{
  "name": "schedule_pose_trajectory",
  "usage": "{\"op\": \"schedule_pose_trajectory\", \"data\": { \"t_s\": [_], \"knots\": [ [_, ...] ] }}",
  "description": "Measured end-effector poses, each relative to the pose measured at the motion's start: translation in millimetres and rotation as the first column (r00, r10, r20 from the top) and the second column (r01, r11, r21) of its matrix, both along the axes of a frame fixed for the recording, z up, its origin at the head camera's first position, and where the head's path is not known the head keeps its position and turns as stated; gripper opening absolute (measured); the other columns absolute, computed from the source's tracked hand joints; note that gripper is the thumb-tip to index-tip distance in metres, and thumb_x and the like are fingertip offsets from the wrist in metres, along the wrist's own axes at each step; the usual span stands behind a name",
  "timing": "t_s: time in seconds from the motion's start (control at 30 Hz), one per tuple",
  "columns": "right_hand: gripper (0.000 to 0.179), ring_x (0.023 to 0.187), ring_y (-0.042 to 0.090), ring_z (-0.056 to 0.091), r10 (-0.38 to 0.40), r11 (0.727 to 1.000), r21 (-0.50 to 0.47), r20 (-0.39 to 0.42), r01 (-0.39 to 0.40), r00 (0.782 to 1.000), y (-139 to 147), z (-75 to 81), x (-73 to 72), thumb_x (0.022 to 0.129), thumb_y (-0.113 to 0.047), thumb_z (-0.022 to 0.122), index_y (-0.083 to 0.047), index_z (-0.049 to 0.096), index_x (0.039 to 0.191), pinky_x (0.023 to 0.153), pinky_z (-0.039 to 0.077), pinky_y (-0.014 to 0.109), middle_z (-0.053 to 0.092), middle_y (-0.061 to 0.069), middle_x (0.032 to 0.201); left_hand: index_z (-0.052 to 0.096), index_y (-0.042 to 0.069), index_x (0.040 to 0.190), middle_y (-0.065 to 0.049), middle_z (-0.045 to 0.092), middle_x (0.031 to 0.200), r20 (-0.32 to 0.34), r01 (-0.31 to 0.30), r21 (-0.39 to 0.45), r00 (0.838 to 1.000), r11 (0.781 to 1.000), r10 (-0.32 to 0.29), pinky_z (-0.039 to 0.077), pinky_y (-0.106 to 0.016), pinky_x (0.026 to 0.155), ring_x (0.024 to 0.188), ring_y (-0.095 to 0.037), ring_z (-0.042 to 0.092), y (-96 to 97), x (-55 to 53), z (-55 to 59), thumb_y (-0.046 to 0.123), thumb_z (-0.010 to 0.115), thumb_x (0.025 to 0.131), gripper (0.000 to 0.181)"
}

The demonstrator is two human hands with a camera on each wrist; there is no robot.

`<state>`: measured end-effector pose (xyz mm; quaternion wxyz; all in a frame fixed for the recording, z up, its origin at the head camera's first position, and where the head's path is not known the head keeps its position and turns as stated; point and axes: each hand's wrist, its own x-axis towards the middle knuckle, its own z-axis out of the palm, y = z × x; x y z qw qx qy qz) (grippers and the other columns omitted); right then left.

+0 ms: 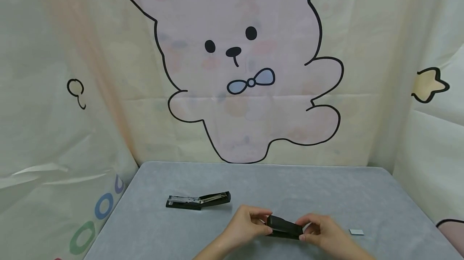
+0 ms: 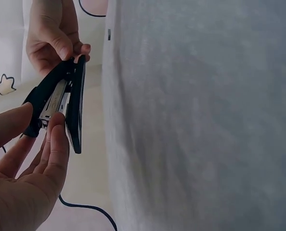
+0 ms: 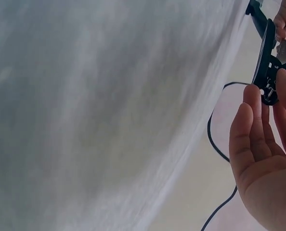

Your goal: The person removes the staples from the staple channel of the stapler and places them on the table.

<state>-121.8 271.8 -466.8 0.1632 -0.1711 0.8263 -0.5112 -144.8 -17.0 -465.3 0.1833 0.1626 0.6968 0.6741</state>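
Observation:
A black stapler (image 1: pixel 284 226) is held between both hands over the front part of the table. My left hand (image 1: pixel 246 225) pinches its front end, thumb on the top arm and fingers by the metal magazine, as the left wrist view shows. At the hinge end, my right hand (image 1: pixel 322 231) grips it between thumb and fingertips. The stapler's top arm (image 2: pixel 45 91) and base (image 2: pixel 75 110) stand apart in a narrow V, with the silver magazine (image 2: pixel 56 98) visible between them. Whether staples lie inside is hidden.
A second black stapler (image 1: pixel 185 205) lies folded wide open on the grey-covered table (image 1: pixel 145 227), left of the hands. Right of my right hand lies a small pale rectangular piece (image 1: pixel 356 232). Printed cloth (image 1: pixel 235 123) hangs behind the table and along both sides.

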Motion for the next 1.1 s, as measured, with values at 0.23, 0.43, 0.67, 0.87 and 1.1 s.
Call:
{"op": "schedule_pose_trajectory", "data": {
  "t_s": [0.23,0.43,0.67,0.87,1.1],
  "knots": [
    [0.031,0.08,0.014,0.068,0.04,0.998,-0.045,0.061,-0.038,0.997,-13,-11.1,-1.8,0.092,-0.008,0.079,0.005,0.069,0.118,0.069,0.054,0.027,0.07,0.011,0.1,0.075,-0.007,0.118,-0.003,0.074,0.091,0.011,0.001,-0.019,1.0,1.0,-0.001,0.05,-0.02,0.065,0.073,-0.009,0.068,-13.5,4.7,-7.8,-0.01,0.081,0.078,0.04],
    [0.026,0.079,0.017,0.068,0.074,0.997,-0.043,0.104,-0.07,0.992,-24,-18.3,-3.2,0.091,-0.004,0.079,0.004,0.07,0.114,0.069,0.054,0.028,0.071,0.009,0.1,0.074,-0.005,0.121,-0.004,0.072,0.091,0.046,0.015,-0.062,0.999,0.998,-0.012,0.049,-0.021,0.065,0.072,-0.011,0.067,-25.9,10.0,-13.7,-0.012,0.079,0.079,0.043],
    [0.025,0.078,0.017,0.067,0.094,0.996,-0.013,0.108,-0.093,0.99,-35,-21.2,-4.1,0.089,-0.004,0.081,0.0,0.072,0.112,0.069,0.053,0.028,0.07,0.007,0.1,0.078,-0.001,0.112,-0.004,0.075,0.09,0.035,0.014,-0.121,0.999,0.993,-0.01,0.048,-0.02,0.063,0.071,-0.01,0.067,-34.5,14.5,-17.6,-0.011,0.079,0.077,0.036],
    [0.023,0.077,0.016,0.066,0.097,0.995,-0.023,0.109,-0.095,0.989,-38,-23.6,-5.3,0.089,0.0,0.079,0.001,0.071,0.11,0.068,0.053,0.029,0.07,0.008,0.099,0.079,0.001,0.109,-0.003,0.075,0.088,0.013,0.019,-0.139,1.0,0.99,-0.018,0.046,-0.021,0.062,0.07,-0.009,0.066,-36.6,15.0,-17.3,-0.011,0.079,0.076,0.035],
    [0.025,0.076,0.014,0.066,0.135,0.99,-0.041,0.086,-0.131,0.987,-27,-59.1,-20.7,0.089,-0.013,0.083,-0.005,0.073,0.11,0.067,0.053,0.03,0.071,0.0,0.091,0.08,0.003,0.107,-0.002,0.074,0.088,0.022,0.024,-0.152,1.0,0.988,-0.021,0.047,-0.023,0.063,0.072,-0.011,0.067,-36.3,11.5,-17.8,-0.012,0.078,0.076,0.035]
  ]
}}
